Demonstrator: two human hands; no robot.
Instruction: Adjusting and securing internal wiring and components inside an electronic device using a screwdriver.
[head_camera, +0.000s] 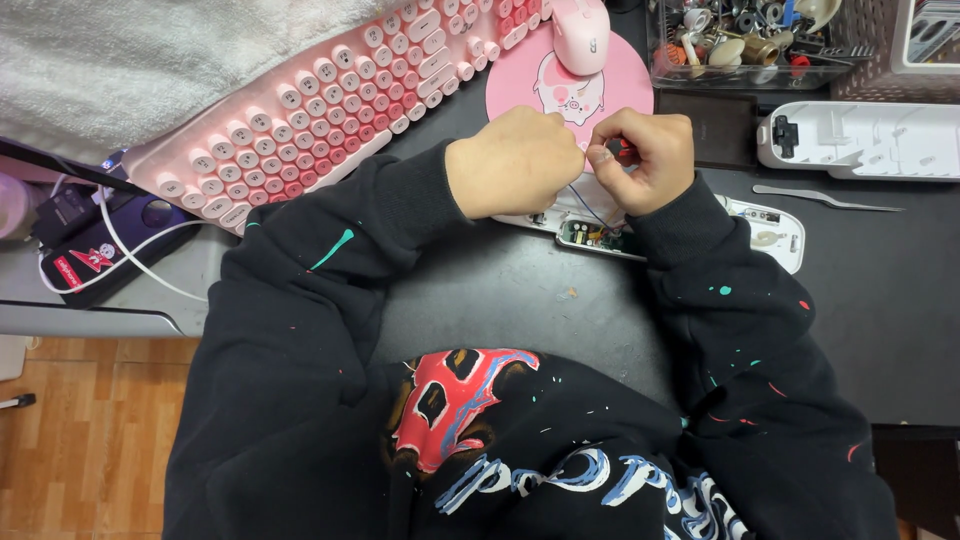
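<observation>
Two hands meet knuckle to knuckle over the dark desk mat (520, 290). The left hand (515, 162) is curled into a loose fist, fingertips turned in toward the other; what it pinches is hidden behind its own knuckles, so I cannot tell if it grips anything. The right hand (642, 158) is closed too, thumb and forefinger pressed together on something small with a red tip — likely the end of the thin blue wire (588, 208) that runs down from between the hands. Holding it that close probably keeps the fine wire taut and steady.

The wire leads to the opened white plastic device (770, 235) lying flat just under the wrists, its small green circuit board (588, 236) exposed and face-up, presumably so the insides stay reachable. Its matching white cover shell (860, 140) sits apart to the right, with slim metal tweezers (825, 197) between the two — within easy reach of the right hand.

Beyond the knuckles lie a round pink mouse pad (620, 85) and pink mouse (581, 32), then a pink round-keyed keyboard (330, 100) pushed aside at an angle. A clear parts box (745, 45) stands at the far edge.
</observation>
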